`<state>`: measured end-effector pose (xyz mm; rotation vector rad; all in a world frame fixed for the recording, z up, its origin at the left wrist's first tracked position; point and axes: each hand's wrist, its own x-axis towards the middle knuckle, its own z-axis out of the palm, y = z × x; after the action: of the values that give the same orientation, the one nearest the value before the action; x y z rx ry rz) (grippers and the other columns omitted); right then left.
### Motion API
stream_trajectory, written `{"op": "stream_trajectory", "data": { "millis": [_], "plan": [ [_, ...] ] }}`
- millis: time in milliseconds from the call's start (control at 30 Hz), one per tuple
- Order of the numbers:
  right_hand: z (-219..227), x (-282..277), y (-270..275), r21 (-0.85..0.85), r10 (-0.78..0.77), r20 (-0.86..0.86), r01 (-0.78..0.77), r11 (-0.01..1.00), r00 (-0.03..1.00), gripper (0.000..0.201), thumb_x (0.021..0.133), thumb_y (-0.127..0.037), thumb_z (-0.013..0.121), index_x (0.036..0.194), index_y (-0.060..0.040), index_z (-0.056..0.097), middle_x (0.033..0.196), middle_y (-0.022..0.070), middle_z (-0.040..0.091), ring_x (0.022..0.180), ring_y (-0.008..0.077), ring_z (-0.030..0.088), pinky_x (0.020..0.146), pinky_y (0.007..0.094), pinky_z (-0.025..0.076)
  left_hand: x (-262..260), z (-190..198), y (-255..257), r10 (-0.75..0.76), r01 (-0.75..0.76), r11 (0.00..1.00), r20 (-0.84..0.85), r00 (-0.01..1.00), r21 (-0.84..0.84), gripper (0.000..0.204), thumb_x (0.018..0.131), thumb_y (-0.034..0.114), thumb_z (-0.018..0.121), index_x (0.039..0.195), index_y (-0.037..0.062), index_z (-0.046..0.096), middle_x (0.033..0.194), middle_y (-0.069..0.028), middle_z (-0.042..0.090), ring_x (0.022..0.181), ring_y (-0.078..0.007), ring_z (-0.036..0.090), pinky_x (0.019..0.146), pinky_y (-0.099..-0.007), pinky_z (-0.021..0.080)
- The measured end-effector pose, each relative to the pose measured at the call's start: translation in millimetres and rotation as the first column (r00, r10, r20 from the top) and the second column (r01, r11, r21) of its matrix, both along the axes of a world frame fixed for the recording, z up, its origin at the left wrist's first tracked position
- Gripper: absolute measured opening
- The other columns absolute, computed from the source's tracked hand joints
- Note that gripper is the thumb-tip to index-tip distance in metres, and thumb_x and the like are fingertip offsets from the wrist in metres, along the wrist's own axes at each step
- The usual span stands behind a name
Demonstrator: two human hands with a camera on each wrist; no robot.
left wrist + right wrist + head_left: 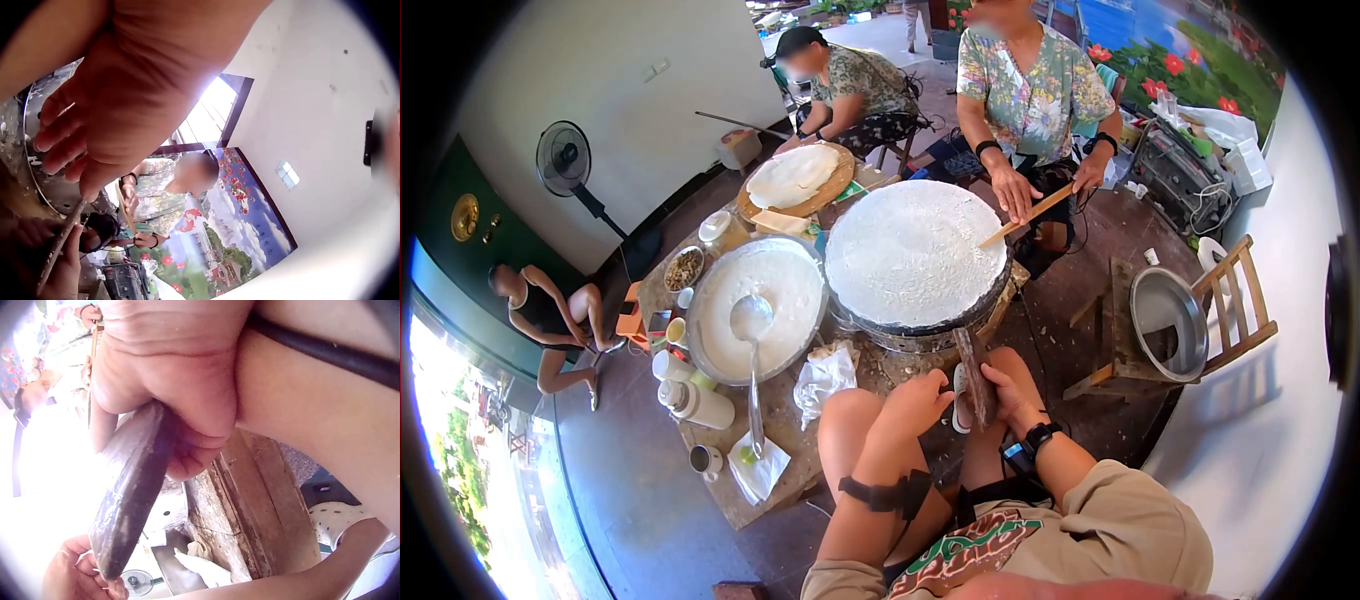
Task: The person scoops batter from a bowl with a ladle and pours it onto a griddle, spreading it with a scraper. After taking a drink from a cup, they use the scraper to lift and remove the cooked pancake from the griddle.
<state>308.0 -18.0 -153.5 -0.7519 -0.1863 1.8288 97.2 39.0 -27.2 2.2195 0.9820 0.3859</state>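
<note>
My right hand grips a dark, flat wooden paddle that stands just in front of the big round griddle. In the right wrist view its fingers curl round the paddle. My left hand rests by my knee with loosely curled fingers, touching the paddle's near end. A thin white rice sheet covers the griddle. The person opposite holds a bamboo stick over the sheet's far edge.
A wide metal bowl of white batter with a ladle sits left of the griddle. Cups, a jug and crumpled cloths lie nearby. An empty metal basin rests on a stool at the right. Another person works behind a round tray.
</note>
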Motion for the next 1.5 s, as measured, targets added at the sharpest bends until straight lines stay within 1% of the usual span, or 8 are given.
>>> {"op": "stream_trajectory", "data": {
  "millis": [533, 633, 733, 867, 900, 967, 1200, 1500],
  "plan": [
    [-16.2, 4.1, 1.3, 0.016, -0.022, 0.013, 0.022, 1.0, 1.0, 0.03, 0.089, -0.033, 0.058, 0.101, -0.0059, 0.062, 0.086, 0.0063, 0.066, 0.074, 0.0177, 0.063, 0.067, 0.0304, 0.051, -1.1, 5.8, -4.3, 0.006, -0.006, 1.0, -0.049, 0.999, 0.01, 0.026, 0.085, 0.023, 0.06, 0.101, 0.0033, 0.057, 0.087, -0.0179, 0.065, 0.082, -0.0366, 0.061, 0.07, -0.0437, 0.047],
    [-24.0, 5.5, 2.2, 0.059, -0.004, -0.018, 0.005, 0.998, 1.0, 0.031, 0.089, -0.034, 0.057, 0.1, -0.0059, 0.062, 0.086, 0.007, 0.066, 0.073, 0.0185, 0.063, 0.066, 0.0312, 0.052, -2.8, 2.9, -5.9, -0.014, 0.014, 0.998, 0.006, 1.0, 0.064, 0.023, 0.085, 0.024, 0.058, 0.094, 0.0045, 0.051, 0.086, -0.0196, 0.063, 0.082, -0.0388, 0.06, 0.07, -0.0486, 0.046],
    [-24.2, 4.9, 2.7, 0.091, 0.007, -0.037, -0.004, 0.996, 0.999, 0.031, 0.089, -0.034, 0.056, 0.101, -0.006, 0.061, 0.085, 0.0078, 0.066, 0.072, 0.0194, 0.063, 0.064, 0.0322, 0.052, -1.9, 13.1, -6.6, 0.004, -0.005, 1.0, -0.092, 0.996, -0.01, 0.027, 0.085, 0.024, 0.059, 0.104, 0.0034, 0.056, 0.095, -0.019, 0.064, 0.09, -0.0372, 0.06, 0.075, -0.044, 0.047],
    [-17.0, 6.8, -1.5, 0.076, 0.026, -0.058, -0.022, 0.997, 0.998, 0.031, 0.089, -0.034, 0.056, 0.102, -0.0057, 0.061, 0.084, 0.0086, 0.066, 0.069, 0.0207, 0.063, 0.062, 0.033, 0.053, -1.9, 17.3, -7.7, 0.026, -0.029, 0.999, -0.102, 0.994, -0.033, 0.028, 0.085, 0.024, 0.059, 0.105, 0.0039, 0.056, 0.096, -0.0177, 0.064, 0.091, -0.037, 0.06, 0.076, -0.0441, 0.048],
    [-11.9, 3.2, -1.7, 0.033, -0.025, -0.013, 0.025, 0.999, 1.0, 0.032, 0.089, -0.034, 0.055, 0.104, -0.0056, 0.06, 0.085, 0.0089, 0.066, 0.07, 0.0212, 0.063, 0.064, 0.0333, 0.053, -1.7, 14.6, -8.2, 0.022, -0.023, 1.0, -0.078, 0.997, -0.016, 0.027, 0.086, 0.025, 0.058, 0.102, 0.0031, 0.054, 0.093, -0.0185, 0.064, 0.088, -0.0381, 0.06, 0.075, -0.0458, 0.047],
    [-10.8, 4.3, -1.4, 0.082, 0.024, -0.052, -0.019, 0.996, 0.998, 0.032, 0.09, -0.034, 0.054, 0.104, -0.0053, 0.06, 0.085, 0.0089, 0.066, 0.072, 0.0212, 0.064, 0.065, 0.0335, 0.053, -1.5, 6.4, -7.6, 0.01, -0.009, 1.0, -0.029, 1.0, 0.023, 0.028, 0.086, 0.027, 0.056, 0.094, 0.0014, 0.049, 0.087, -0.0203, 0.063, 0.084, -0.0404, 0.06, 0.071, -0.0493, 0.046],
    [-11.9, 4.4, 1.4, 0.116, 0.05, -0.078, -0.04, 0.992, 0.996, 0.033, 0.09, -0.034, 0.053, 0.104, -0.0044, 0.06, 0.086, 0.0095, 0.067, 0.075, 0.0215, 0.065, 0.069, 0.0346, 0.054, -0.5, -2.3, -4.9, -0.023, 0.024, 0.999, -0.029, 0.999, 0.041, 0.027, 0.086, 0.027, 0.056, 0.095, 0.0019, 0.05, 0.087, -0.0206, 0.063, 0.084, -0.0402, 0.06, 0.072, -0.0493, 0.046],
    [-9.3, 1.6, -0.7, 0.053, 0.011, 0.032, -0.013, 0.998, 0.999, 0.031, 0.09, -0.033, 0.055, 0.1, -0.0046, 0.061, 0.084, 0.0093, 0.066, 0.071, 0.0209, 0.063, 0.066, 0.0345, 0.053, -0.4, 1.1, -6.3, -0.007, 0.008, 1.0, -0.033, 0.999, 0.022, 0.027, 0.086, 0.026, 0.057, 0.097, 0.0021, 0.052, 0.09, -0.0204, 0.063, 0.085, -0.0401, 0.06, 0.072, -0.048, 0.047]
  ]
}}
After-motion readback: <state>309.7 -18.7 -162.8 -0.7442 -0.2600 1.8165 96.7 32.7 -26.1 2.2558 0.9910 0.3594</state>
